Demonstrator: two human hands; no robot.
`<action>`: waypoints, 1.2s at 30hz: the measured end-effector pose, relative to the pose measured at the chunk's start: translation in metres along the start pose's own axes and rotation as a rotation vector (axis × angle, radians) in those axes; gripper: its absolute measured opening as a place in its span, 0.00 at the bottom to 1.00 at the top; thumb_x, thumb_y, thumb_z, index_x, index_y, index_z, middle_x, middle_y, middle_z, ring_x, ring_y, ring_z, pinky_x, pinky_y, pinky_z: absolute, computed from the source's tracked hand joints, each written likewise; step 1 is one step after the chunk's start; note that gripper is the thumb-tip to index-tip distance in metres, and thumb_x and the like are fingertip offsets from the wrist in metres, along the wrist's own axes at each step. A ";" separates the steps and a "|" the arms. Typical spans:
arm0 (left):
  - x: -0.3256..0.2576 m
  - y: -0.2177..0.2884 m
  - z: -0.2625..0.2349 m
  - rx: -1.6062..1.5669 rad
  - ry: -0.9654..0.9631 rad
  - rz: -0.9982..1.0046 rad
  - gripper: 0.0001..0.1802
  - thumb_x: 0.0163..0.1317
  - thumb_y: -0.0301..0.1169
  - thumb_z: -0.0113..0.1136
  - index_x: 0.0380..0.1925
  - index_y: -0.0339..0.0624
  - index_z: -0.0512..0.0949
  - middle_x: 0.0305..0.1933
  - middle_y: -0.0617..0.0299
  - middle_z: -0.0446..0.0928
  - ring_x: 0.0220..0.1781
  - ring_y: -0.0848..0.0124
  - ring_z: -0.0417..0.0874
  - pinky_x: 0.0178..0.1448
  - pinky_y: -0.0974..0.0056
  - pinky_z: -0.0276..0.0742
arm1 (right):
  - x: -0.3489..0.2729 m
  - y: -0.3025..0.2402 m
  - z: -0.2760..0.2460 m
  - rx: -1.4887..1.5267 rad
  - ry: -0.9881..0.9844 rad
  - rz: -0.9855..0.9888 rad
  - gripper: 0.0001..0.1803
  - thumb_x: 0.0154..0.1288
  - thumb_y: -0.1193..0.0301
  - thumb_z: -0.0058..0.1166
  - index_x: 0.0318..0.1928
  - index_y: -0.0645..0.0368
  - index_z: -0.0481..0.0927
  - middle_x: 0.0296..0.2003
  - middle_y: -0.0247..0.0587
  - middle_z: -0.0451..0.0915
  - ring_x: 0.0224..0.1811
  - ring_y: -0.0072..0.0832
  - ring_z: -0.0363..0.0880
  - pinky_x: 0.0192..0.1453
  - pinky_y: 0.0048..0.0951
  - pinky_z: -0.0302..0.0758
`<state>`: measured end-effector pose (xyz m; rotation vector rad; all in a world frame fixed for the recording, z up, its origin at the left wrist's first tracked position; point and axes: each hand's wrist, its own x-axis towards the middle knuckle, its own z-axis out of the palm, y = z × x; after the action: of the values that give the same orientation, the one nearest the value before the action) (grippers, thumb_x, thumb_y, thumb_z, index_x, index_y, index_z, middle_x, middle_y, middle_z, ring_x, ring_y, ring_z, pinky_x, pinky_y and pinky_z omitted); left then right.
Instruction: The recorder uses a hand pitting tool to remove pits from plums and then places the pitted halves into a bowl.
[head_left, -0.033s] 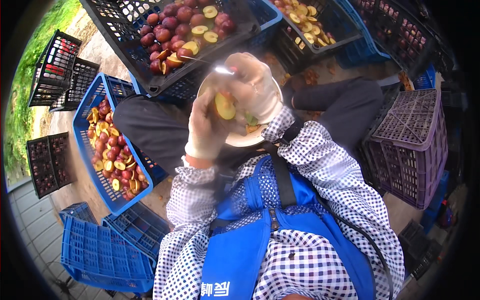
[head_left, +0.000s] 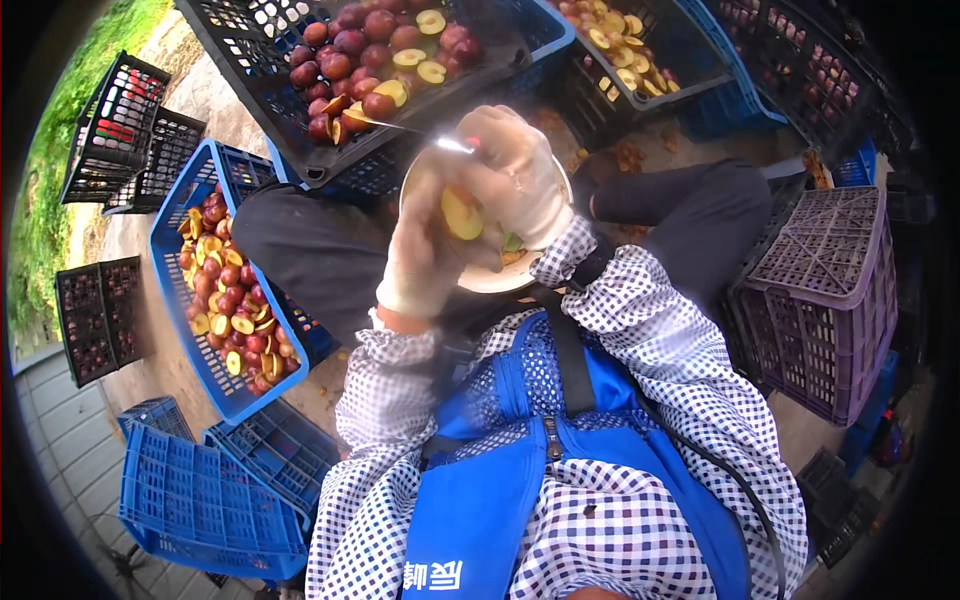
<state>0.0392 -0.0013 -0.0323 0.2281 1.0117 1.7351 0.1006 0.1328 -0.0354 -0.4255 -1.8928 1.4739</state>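
Observation:
Both my hands wear pale gloves and meet over a white bowl (head_left: 497, 283) between my legs. In my left hand (head_left: 418, 245), blurred by motion, is a cut plum (head_left: 462, 214) with its yellow flesh facing up. My right hand (head_left: 518, 182) is closed round a small knife (head_left: 455, 145). Its thin, shiny blade points to the upper left, and the handle is mostly hidden in the fingers. The right fingers press close beside the plum. Some green and yellow scraps (head_left: 512, 245) show in the bowl under the right hand.
Ahead, a black crate (head_left: 317, 172) holds whole and halved plums. A blue crate (head_left: 158, 240) of cut plums stands left of my knee. More fruit crates line the far right. A purple crate (head_left: 815, 300) stands at right, and blue crates (head_left: 210, 505) lie at lower left.
The whole view has shifted slightly. My left hand and the cut plum have moved a little to the right, closer to my right hand. Both hands keep their hold.

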 end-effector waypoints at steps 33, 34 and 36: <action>0.294 0.119 -0.090 2.436 0.164 0.729 0.22 0.58 0.27 0.54 0.54 0.53 0.78 0.51 0.58 0.78 0.53 0.56 0.79 0.49 0.48 0.73 | -0.017 0.041 -0.123 0.410 0.452 0.841 0.15 0.69 0.60 0.60 0.37 0.60 0.79 0.27 0.31 0.79 0.21 0.10 0.68 0.22 0.13 0.60; 0.305 0.122 -0.103 2.496 0.091 0.832 0.22 0.57 0.27 0.54 0.54 0.54 0.78 0.53 0.59 0.77 0.55 0.57 0.78 0.50 0.49 0.72 | -0.018 0.043 -0.122 0.428 0.415 0.859 0.15 0.68 0.60 0.60 0.37 0.60 0.79 0.26 0.30 0.78 0.20 0.10 0.67 0.22 0.13 0.59; 0.320 0.120 -0.113 2.548 0.024 1.026 0.23 0.57 0.27 0.54 0.54 0.55 0.77 0.54 0.61 0.74 0.56 0.58 0.76 0.51 0.50 0.70 | -0.017 0.047 -0.117 0.469 0.381 0.915 0.14 0.66 0.62 0.61 0.40 0.61 0.80 0.27 0.29 0.78 0.23 0.12 0.69 0.24 0.14 0.61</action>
<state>-0.2434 0.2048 -0.1161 2.4579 2.6959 -0.1810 0.1859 0.2201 -0.0714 -1.3372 -1.0027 2.1274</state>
